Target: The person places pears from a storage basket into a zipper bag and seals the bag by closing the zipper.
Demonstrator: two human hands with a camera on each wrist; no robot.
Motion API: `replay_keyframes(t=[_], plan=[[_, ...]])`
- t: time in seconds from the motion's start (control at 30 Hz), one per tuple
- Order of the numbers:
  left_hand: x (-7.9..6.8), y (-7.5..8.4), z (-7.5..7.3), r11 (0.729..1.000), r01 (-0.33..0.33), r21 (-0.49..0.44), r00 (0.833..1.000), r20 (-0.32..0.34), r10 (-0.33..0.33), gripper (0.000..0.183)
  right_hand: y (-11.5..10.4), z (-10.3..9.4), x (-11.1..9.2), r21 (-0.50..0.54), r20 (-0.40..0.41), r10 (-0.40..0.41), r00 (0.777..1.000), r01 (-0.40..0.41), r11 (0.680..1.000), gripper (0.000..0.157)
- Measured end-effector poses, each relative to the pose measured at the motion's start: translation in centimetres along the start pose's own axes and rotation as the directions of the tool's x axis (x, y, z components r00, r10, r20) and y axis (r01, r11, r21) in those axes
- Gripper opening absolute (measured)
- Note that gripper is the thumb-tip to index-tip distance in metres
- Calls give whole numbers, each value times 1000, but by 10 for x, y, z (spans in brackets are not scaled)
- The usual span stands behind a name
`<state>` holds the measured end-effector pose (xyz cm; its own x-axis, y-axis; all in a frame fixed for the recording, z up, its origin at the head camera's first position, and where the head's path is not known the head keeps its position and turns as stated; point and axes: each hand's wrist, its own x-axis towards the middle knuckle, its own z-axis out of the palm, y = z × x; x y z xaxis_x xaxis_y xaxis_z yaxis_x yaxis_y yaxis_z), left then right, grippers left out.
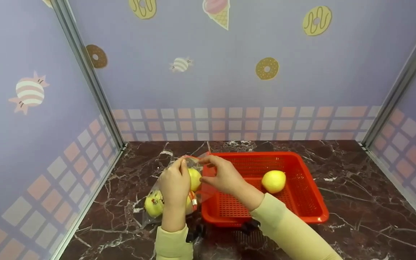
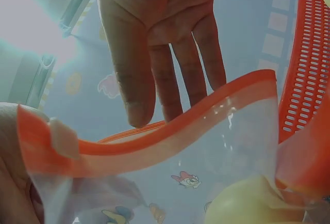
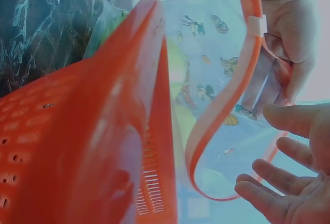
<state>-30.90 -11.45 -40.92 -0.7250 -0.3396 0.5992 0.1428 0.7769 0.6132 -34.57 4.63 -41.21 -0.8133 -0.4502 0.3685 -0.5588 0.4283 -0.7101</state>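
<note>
In the head view a clear zip bag (image 1: 151, 216) with cartoon prints and an orange zip band (image 2: 170, 128) leans beside the red basket. Round yellow fruits (image 1: 154, 204) show through its plastic. My left hand (image 1: 175, 184) pinches the bag's top corner by the white slider (image 2: 64, 139). My right hand (image 1: 224, 175) is at the mouth, its fingers (image 2: 191, 74) extended and spread at the orange rim in the left wrist view. Between the two edges of the zip band the mouth gapes, as the right wrist view shows.
The red plastic basket (image 1: 318, 202) stands right of the bag, with one yellow fruit (image 1: 273, 181) inside, under my right forearm. Dark marbled tabletop (image 1: 367, 202) surrounds it. Patterned panels (image 1: 229, 90) wall the back and sides.
</note>
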Motion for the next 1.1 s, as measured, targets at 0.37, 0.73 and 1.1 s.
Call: replay_keyframes(t=[0.37,0.73,1.1], plan=[[0,1,-1,999,32,1,999,17,-32,26,1,-17,-1,19,-3,18,1000,-18,1000,40],[0,1,-1,1000,26,-10,999,28,-26,26,7,-31,1,21,-12,95,995,-95,995,41],[0,2,0,1000,20,4,1000,23,-21,26,20,-47,4,-72,15,191,981,-190,979,51]])
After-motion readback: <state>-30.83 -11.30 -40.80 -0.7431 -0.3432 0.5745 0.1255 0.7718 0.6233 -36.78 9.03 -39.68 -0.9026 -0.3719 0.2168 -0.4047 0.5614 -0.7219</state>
